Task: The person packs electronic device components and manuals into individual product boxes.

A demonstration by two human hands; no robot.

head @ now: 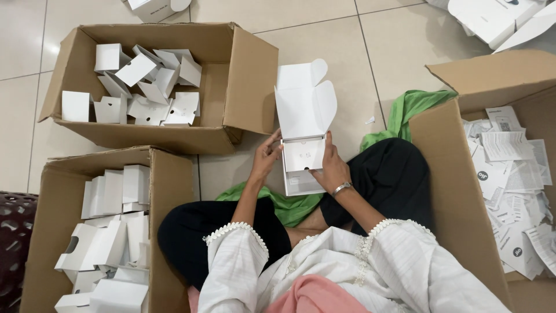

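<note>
Both hands (298,159) grip white box (304,124).

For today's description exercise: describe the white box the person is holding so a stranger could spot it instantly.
Find the seated person's black-trousered lap, between the cardboard cartons. Just above it, the left hand and right hand hold a small white box. Unlike the boxes piled in the cartons, its lid flaps stand open upward.

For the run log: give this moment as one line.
left hand: holds open white carton, left side | right hand: holds right side | white insert: inside carton | lid flaps: up
</note>
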